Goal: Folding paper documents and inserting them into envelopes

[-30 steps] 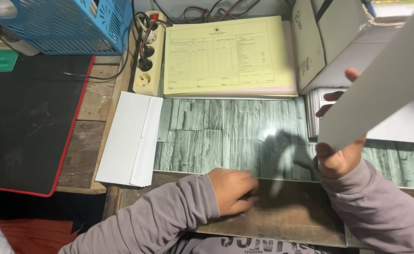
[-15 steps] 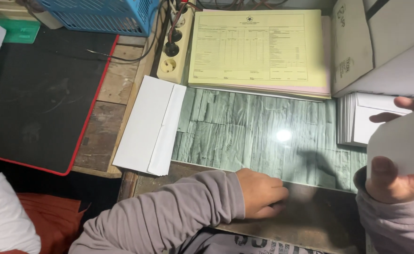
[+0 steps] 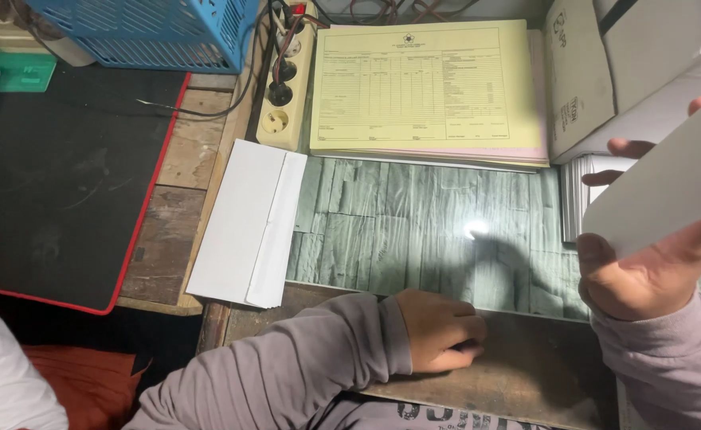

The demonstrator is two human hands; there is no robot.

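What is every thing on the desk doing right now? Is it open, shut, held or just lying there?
white envelope: lying flat, flap open.
white sheet: held up, tilted, in the right hand.
left hand: resting on the desk edge, fingers curled.
yellow form pad: lying flat.
power strip: two plugs in, one socket free.
blue basket: standing at the desk's far edge.

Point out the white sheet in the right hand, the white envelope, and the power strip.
white sheet (image 3: 669, 187), head view, middle of its face.
white envelope (image 3: 243, 223), head view, centre of its body.
power strip (image 3: 285, 91), head view, middle sockets.
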